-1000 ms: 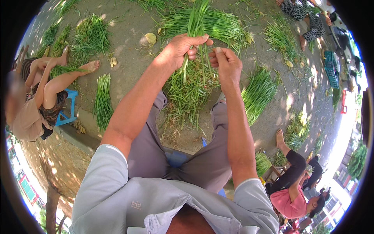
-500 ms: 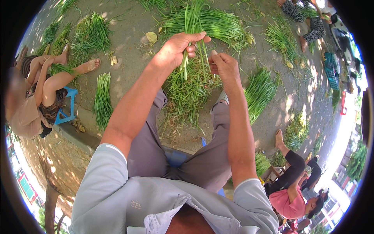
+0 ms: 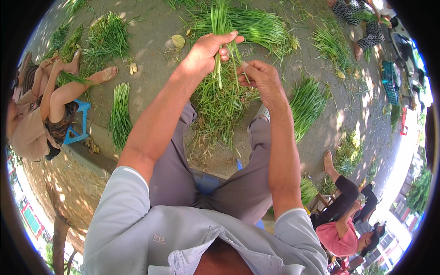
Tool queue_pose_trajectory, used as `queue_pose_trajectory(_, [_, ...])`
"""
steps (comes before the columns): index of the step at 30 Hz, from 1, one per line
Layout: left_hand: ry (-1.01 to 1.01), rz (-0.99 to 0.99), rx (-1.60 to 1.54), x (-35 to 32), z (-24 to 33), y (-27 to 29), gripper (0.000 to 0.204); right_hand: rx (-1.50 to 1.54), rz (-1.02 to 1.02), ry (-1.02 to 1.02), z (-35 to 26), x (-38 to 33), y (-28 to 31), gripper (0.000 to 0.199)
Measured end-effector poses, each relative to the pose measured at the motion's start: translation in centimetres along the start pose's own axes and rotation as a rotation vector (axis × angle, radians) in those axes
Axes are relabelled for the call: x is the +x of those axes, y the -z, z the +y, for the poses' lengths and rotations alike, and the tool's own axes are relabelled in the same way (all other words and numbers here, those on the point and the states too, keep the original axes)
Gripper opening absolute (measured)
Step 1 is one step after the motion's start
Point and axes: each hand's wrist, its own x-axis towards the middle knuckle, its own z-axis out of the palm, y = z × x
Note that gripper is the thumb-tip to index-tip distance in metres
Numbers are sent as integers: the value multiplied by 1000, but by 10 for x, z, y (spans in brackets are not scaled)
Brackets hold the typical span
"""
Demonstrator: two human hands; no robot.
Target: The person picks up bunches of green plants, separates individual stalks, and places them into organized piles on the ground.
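Note:
My left hand point(image 3: 211, 49) is closed round a bunch of long green stalks point(image 3: 220, 18) that look like garlic chives. Their pale cut ends hang out below the fist, and the leaves point away from me. Just to the right, my right hand point(image 3: 262, 79) pinches with thumb and forefinger at a thin stalk hanging from the bunch. Below both hands, a loose heap of green and yellowish trimmings point(image 3: 220, 117) lies on the ground between my legs. Beyond the bunch rests a large pile of chives point(image 3: 259, 28).
Neat chive bundles lie left point(image 3: 120, 114) and right point(image 3: 306, 107) of my legs. A person on a blue stool point(image 3: 80, 121) sits at left; a person in a pink shirt point(image 3: 337, 238) at lower right. A green crate point(image 3: 390, 82) stands far right.
Both hands have shifted slightly up and left with the bunch. My right hand has come closer to the hanging stalks. The person at left has moved their hands and head a little.

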Motion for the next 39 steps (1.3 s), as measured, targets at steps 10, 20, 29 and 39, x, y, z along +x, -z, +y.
queue_pose_trajectory(10, [0,14,-69,1,0,2,26,-164,-116,-100,7,2,6,28])
queue_pose_trajectory(20, [69,-64,-75,0,-5,-6,25,-219,-76,-22,0,1,-1,35])
queue_pose_trajectory(29, [73,-76,-70,3,-9,-4,29,165,73,-8,2,3,-4,19])
queue_pose_trajectory(39, [24,45,-67,-1,-9,-10,36,502,142,108,-12,0,8,19])
